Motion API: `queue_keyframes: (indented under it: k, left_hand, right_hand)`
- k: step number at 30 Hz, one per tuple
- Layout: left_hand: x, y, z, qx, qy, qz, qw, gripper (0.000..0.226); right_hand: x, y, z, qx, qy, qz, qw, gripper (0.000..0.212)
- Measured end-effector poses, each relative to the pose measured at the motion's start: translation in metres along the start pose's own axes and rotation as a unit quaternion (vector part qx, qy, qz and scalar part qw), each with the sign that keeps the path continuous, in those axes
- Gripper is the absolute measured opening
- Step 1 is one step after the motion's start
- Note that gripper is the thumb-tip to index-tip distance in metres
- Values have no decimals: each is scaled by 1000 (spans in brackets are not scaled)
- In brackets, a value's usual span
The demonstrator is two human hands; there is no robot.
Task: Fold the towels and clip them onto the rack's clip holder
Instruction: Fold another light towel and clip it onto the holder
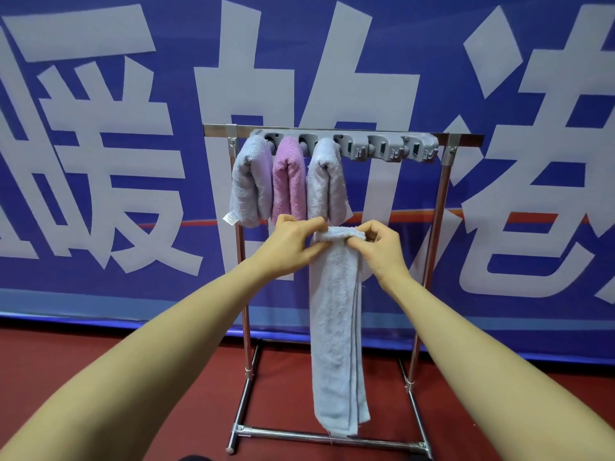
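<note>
A long pale blue towel (336, 327), folded into a narrow strip, hangs down in front of the metal rack (442, 201). My left hand (293, 244) and my right hand (382, 251) both pinch its folded top edge, side by side, below the hung towels. On the rack's top bar sits a grey clip holder (376, 146). Its three left clips hold a folded blue-grey towel (251, 181), a pink towel (289, 178) and a lavender towel (324, 181). The two right clips hold nothing.
Behind the rack hangs a blue banner (100, 161) with large white characters. The floor (100, 361) is dark red. The rack's base bars (329, 437) lie low on the floor in front of me.
</note>
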State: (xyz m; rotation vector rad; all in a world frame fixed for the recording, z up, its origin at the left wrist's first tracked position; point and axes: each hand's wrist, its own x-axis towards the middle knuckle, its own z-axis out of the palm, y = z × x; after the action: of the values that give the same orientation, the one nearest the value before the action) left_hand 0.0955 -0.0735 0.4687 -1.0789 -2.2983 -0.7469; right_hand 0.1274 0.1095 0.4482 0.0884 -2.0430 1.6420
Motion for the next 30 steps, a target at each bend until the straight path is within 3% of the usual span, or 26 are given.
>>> queue_keyframes:
  k: [5, 9, 13, 18, 20, 23, 27, 30]
  left_hand:
    - [3, -13, 1, 70, 18, 26, 997, 31]
    - [4, -19, -3, 220, 64, 72, 971, 34]
    - [5, -16, -8, 238, 67, 62, 967, 36]
    - [0, -10, -6, 102, 113, -38, 988, 22]
    - [-3, -8, -2, -17, 120, -115, 986, 36]
    - [-7, -5, 2, -210, 107, -212, 948, 57]
    - [-14, 4, 5, -359, 48, -270, 892, 42]
    - [-18, 14, 14, -388, 9, -270, 881, 33]
  right_hand:
    - [-1, -5, 1, -15, 11, -12, 1000, 9]
    - [-2, -12, 5, -30, -17, -20, 999, 13]
    - [0, -18, 10, -46, -30, -51, 997, 28]
    - [6, -34, 16, -80, -38, -84, 993, 18]
    - [7, -42, 18, -65, -32, -88, 993, 18]
    - [8, -52, 18, -56, -21, -103, 993, 19]
    - [12, -72, 14, -17, 10, -126, 992, 17]
    - [16, -87, 8, 10, 25, -153, 988, 17]
